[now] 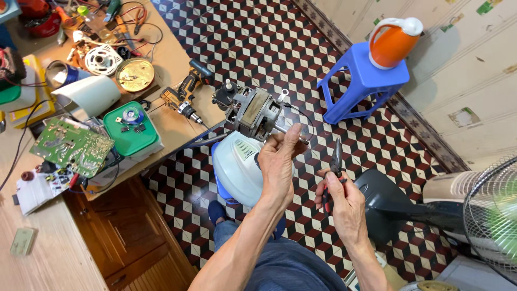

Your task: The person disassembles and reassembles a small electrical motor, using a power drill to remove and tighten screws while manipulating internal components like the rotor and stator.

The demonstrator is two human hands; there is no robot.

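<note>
while the left hand (279, 161) holds the bare fan motor (253, 112) up over the floor, its fingers pinch at the thin shaft (293, 134) on the motor's near end, so that grip is closed on the motor's shaft end. the motor sits on top of a white rounded housing (237, 167), which rests near the person's knee, just past the edge of the surface (172, 59). the right hand (344, 207) is wrapped shut around the red handles of a pair of pliers (335, 167), whose nose points up and stands a little apart from the shaft, not touching it. a thin dark wire (307, 116) loops off the motor's right side.

the likely trouble is balance: the motor looks heavy for a fingertip hold, and if the pinch slackens it could tip off the housing toward the tiled floor (258, 43). the plier nose, brought in carelessly, could slip off the smooth shaft and nick a finger or snag the wire. whether the motor is fastened to the housing cannot be told.

on the surface lie a cordless drill (186, 91), a green circuit board (70, 145) and a green lidded box (129, 129). a blue stool (361, 86) carries an orange and white kettle (392, 40); a standing fan (490, 215) is at the right.
</note>
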